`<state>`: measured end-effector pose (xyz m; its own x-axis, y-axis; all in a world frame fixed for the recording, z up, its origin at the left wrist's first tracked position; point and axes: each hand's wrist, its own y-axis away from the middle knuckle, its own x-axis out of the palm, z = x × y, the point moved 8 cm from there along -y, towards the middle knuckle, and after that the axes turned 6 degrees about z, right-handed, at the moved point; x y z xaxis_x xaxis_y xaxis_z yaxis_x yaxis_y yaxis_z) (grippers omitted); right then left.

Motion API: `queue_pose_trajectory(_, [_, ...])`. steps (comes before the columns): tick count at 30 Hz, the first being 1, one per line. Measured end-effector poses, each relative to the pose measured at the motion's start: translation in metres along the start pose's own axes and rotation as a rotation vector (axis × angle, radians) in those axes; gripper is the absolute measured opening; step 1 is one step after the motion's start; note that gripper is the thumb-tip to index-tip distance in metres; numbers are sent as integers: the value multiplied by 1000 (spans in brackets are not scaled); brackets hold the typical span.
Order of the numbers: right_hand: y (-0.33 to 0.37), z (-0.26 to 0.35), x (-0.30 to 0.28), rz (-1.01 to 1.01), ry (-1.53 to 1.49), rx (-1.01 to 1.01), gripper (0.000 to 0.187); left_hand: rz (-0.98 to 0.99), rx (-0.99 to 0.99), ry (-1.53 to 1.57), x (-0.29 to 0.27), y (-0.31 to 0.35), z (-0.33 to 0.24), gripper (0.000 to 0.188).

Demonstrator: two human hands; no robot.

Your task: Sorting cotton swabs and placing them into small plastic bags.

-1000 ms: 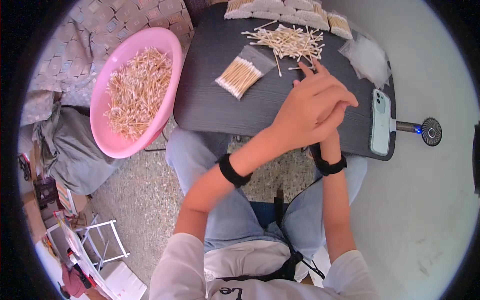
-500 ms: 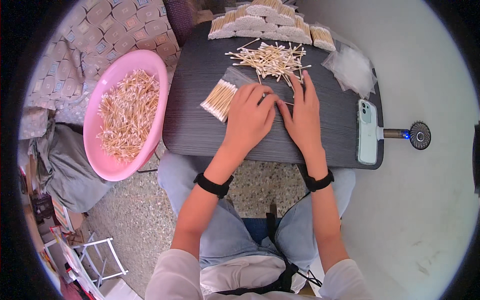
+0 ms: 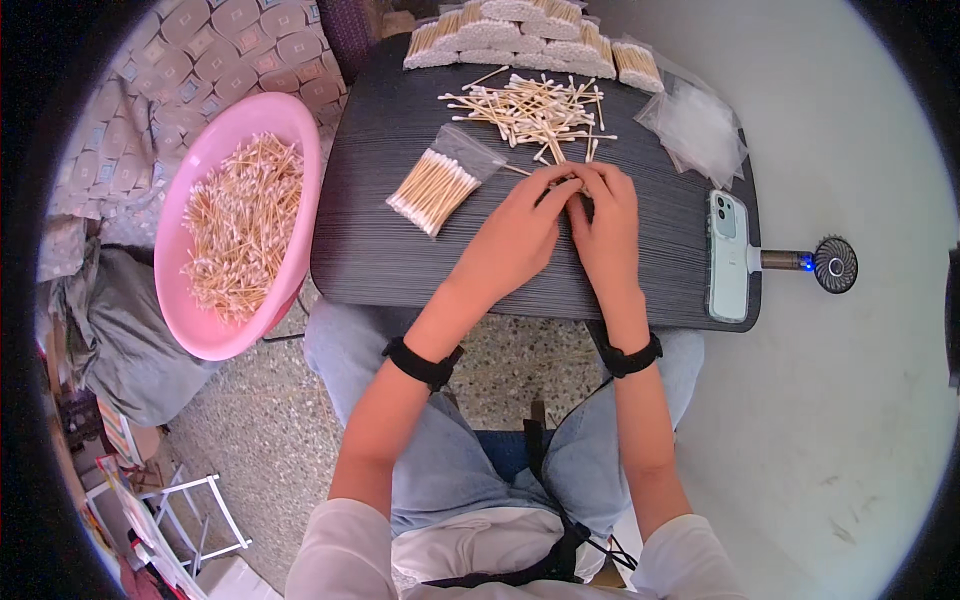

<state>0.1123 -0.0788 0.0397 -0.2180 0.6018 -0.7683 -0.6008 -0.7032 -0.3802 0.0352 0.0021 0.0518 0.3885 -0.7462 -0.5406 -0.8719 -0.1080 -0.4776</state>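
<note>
My hands meet over the dark table, at the near edge of a loose pile of cotton swabs (image 3: 535, 108). My left hand (image 3: 522, 228) is closed, its fingertips pinched by a swab stick that pokes out to the left. Beside it, my right hand (image 3: 608, 220) has its fingers bent in against the left fingertips, with swabs showing just beyond them. What lies between the fingertips is mostly hidden. To the left of my hands lies a clear zip bag (image 3: 436, 192) with a row of swabs in it, its top end empty.
Filled swab bags (image 3: 515, 40) are stacked at the table's far edge. Empty clear bags (image 3: 695, 125) lie at the right, above a phone (image 3: 728, 255) with a small fan (image 3: 834, 264) beside it. A pink basin (image 3: 170, 240) of loose swabs stands left of the table (image 3: 380, 275).
My left hand has moved right, away from the swab bag, which now shows whole. My right hand's fingers, stretched toward the pile before, have bent in to meet the left.
</note>
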Motion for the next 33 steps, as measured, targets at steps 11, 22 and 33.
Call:
queue_pose_trajectory(11, [-2, 14, 0, -29, 108, -131, 31, -137, -4, -264, -11, 2, -3, 33])
queue_pose_trajectory(22, [9, -2, -30, -98, 45, 7, 21, -78, -27, -492, 6, -2, 8, 39])
queue_pose_trajectory(33, [15, -21, -49, -109, 7, 60, 16, -29, -59, -617, 10, -9, 9, 42])
